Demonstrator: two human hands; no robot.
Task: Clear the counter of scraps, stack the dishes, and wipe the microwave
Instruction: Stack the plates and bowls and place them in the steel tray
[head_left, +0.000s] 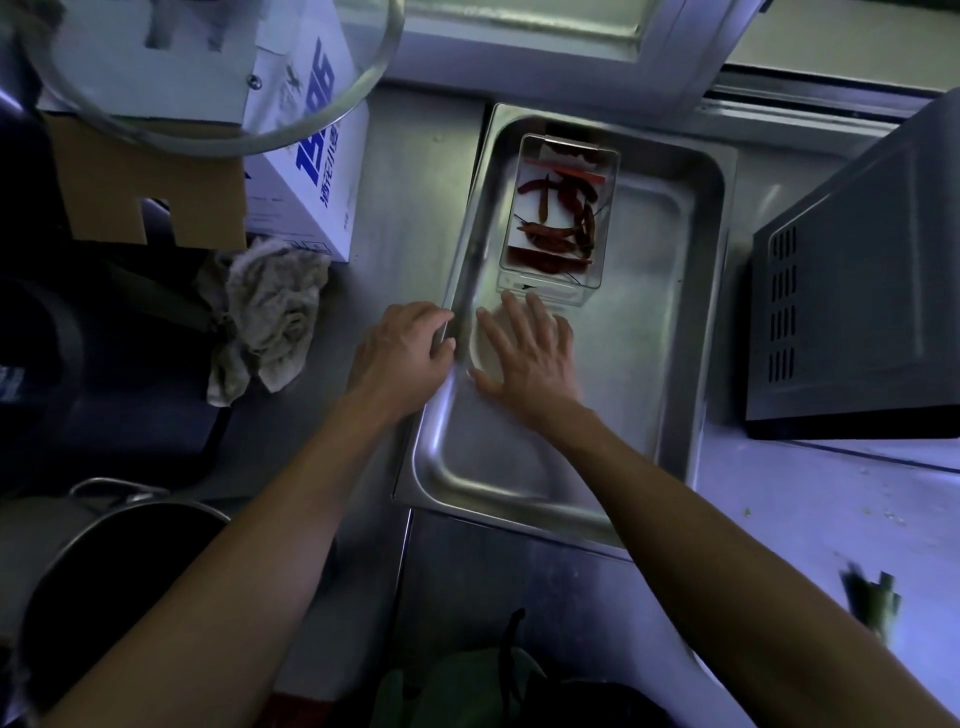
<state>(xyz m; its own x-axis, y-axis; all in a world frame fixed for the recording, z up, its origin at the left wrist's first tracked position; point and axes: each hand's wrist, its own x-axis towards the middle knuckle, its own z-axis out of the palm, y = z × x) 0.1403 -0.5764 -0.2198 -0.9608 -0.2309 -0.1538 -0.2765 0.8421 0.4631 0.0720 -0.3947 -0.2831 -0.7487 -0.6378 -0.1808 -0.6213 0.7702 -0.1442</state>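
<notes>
Meanwhile the left hand (402, 349) gripped the steel tray's (698, 291) left rim, and the right hand (524, 349) lay flat inside, fingers released. At twelve o'clock sat a clear box of, seemingly, dried chillies (558, 218); microwave (852, 291) at three, crumpled cloth (265, 317) at nine on the desk.

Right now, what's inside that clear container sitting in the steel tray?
The clear container in the steel tray holds dried red chillies, loosely piled, with something flat and orange-red near its far end. What lies beneath the chillies is covered. The right hand lies flat just short of it.
</notes>
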